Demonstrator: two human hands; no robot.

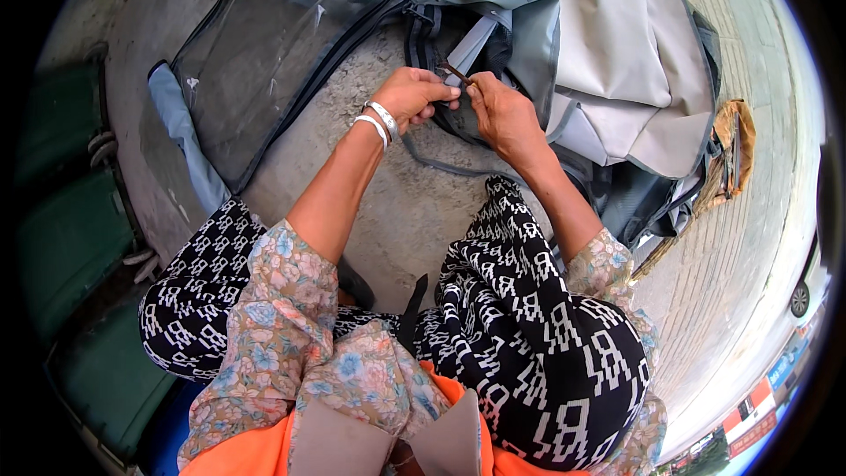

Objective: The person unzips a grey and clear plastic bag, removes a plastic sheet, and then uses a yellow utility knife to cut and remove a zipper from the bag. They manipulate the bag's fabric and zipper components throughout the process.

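My left hand (412, 99), with two pale bangles at its wrist, is closed in a pinch. Whatever lies between its thumb and fingers is too small to make out. Close by on the right, my right hand (508, 122) grips a thin, dark brown, rusty-looking tool (458, 75) that points toward the left fingertips. Both hands are over the edge of a large grey fabric cover (608, 26) with dark trim. Just beyond the fingers, a pale grey strap (471, 46) and black webbing (421, 31) show among its folds.
A clear plastic sheet (264, 62) with dark edging spreads at the far left. Green bins (66, 238) line the left side. At right, a straw-coloured bundle (733, 150) lies by the cover on ridged concrete (731, 282). My patterned trouser legs (538, 344) frame the near ground.
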